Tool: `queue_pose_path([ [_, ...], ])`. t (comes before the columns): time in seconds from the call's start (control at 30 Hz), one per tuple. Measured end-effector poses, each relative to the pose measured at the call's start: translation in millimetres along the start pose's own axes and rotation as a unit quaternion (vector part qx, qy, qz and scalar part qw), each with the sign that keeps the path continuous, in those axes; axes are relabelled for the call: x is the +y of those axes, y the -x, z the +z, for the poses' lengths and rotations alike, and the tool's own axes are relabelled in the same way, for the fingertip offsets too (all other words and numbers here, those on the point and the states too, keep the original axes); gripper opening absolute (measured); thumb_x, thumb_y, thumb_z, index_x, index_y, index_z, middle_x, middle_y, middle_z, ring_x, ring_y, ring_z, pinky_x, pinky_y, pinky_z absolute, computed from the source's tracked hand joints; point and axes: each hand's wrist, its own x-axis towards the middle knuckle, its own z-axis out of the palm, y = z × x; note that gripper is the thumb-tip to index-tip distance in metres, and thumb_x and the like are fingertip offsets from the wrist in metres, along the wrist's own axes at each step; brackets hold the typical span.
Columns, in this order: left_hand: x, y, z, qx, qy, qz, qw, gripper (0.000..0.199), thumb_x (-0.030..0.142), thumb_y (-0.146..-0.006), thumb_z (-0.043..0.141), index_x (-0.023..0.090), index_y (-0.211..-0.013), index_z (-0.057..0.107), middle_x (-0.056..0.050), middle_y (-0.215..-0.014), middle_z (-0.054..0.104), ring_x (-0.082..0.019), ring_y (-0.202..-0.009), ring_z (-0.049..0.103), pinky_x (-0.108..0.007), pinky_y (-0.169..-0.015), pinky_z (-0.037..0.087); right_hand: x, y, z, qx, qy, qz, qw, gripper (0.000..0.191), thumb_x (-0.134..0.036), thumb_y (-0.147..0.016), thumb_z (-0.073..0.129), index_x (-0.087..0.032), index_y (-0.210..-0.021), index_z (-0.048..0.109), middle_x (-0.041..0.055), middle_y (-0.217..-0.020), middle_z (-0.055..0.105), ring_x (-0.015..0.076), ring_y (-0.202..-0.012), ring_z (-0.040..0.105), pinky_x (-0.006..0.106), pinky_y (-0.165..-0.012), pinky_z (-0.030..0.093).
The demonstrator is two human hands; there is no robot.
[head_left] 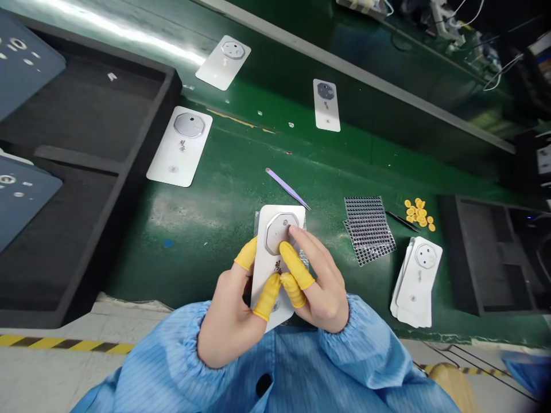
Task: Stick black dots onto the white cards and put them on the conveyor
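Observation:
A white panel [263,287] with an octagonal silver ring and dark lettering stands out in front of my body, over a clear plastic sheet. My left hand [236,310] is closed on its left side, thumb across the face, yellow covers on thumb and a finger. My right hand [321,281] lies over the panel's right side, one bare fingertip at the octagonal ring, its yellow-covered thumb and finger near the lettering. Whether it grips anything small is hidden. Just beyond the panel lie purple tweezers [286,187]. Sheets of small black dots [369,229] lie to the right.
Similar white panels lie at the back left [224,63], left [178,155] and back [327,112]. At right are a panel stack [419,287], yellow finger covers [419,213], black tweezers [403,221] and a black tray [462,258]. A larger black tray [142,172] borders the left.

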Motion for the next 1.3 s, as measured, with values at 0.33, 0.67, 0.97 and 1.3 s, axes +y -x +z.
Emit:
queue_pose_path([
  [0.33,-0.1,1.0,0.5,-0.006,0.015,-0.005,1.000,0.065,0.011,-0.079,0.065,0.028,-0.138,0.043,-0.004,-0.112,0.071,-0.023,-0.092,0.071,-0.024,-0.069,0.060,0.4,2.9,-3.1,-0.024,0.000,-0.017,1.000,0.051,-0.015,-0.091,0.047,-0.006,-0.140,0.038,0.0227,-0.145,0.037,0.0336,-0.136,0.036,0.055,-0.102,0.047],
  [0.67,1.0,-10.6,7.9,-0.033,0.198,-0.056,0.978,0.047,0.015,-0.085,0.062,0.031,-0.126,0.048,-0.002,-0.098,0.073,-0.014,-0.071,0.071,-0.023,-0.064,0.060,10.5,6.7,6.5,0.095,-0.219,0.155,0.959,0.045,-0.021,-0.092,0.050,-0.029,-0.137,0.045,0.0046,-0.152,0.033,0.0289,-0.135,0.040,0.053,-0.108,0.042],
  [0.97,9.7,-27.9,2.9,0.064,0.139,-0.066,0.986,0.025,0.018,-0.068,0.079,0.017,-0.091,0.069,-0.002,-0.077,0.074,-0.014,-0.063,0.068,-0.017,-0.054,0.056,-8.3,3.2,22.1,0.173,-0.356,0.264,0.880,0.052,-0.014,-0.082,0.067,-0.031,-0.130,0.053,0.0018,-0.114,0.069,0.0209,-0.099,0.070,0.034,-0.083,0.063],
  [1.3,2.6,-24.9,3.8,0.112,0.123,-0.055,0.984,0.026,0.015,-0.063,0.081,0.015,-0.086,0.070,-0.002,-0.067,0.073,-0.016,-0.055,0.069,-0.019,-0.048,0.057,-9.9,6.0,26.8,0.179,-0.356,0.288,0.870,0.047,-0.013,-0.081,0.068,-0.031,-0.123,0.059,0.0004,-0.105,0.072,0.0212,-0.093,0.071,0.035,-0.079,0.065],
])
